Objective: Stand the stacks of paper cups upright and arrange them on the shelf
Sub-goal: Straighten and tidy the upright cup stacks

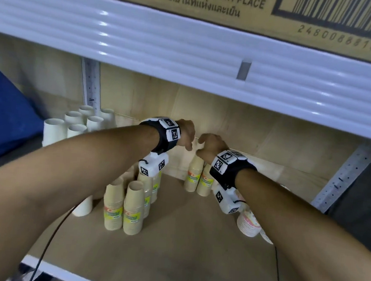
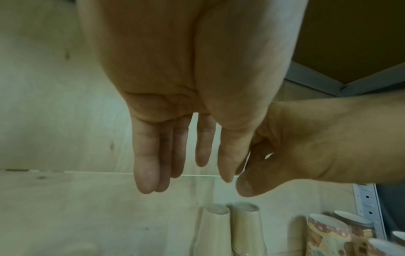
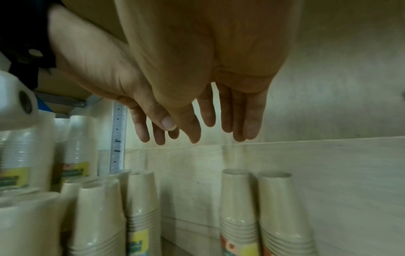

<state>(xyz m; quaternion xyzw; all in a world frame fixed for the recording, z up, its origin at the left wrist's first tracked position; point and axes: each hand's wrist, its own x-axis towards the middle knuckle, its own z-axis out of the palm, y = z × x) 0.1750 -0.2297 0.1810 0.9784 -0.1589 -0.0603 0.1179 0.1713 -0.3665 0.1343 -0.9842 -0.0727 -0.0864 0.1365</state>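
Two tan cup stacks (image 1: 197,177) with yellow labels stand upright, mouths down, side by side at the back wall; they also show in the wrist views (image 2: 230,230) (image 3: 258,207). My left hand (image 1: 188,140) and right hand (image 1: 210,143) hover close together just above them, touching no cup. The left hand's fingers (image 2: 181,164) and the right hand's fingers (image 3: 228,117) hang down straight and hold nothing. More tan stacks (image 1: 129,205) stand under my left wrist. Patterned stacks (image 1: 248,222) sit partly hidden beneath my right forearm.
White cup stacks (image 1: 78,122) fill the back left corner, and one white stack (image 1: 83,206) stands under my left forearm. The upper shelf's white edge (image 1: 187,57) overhangs, with a cardboard box (image 1: 214,1) on it. A blue object (image 1: 3,113) is at left. The brown shelf board (image 1: 181,252) lies in front.
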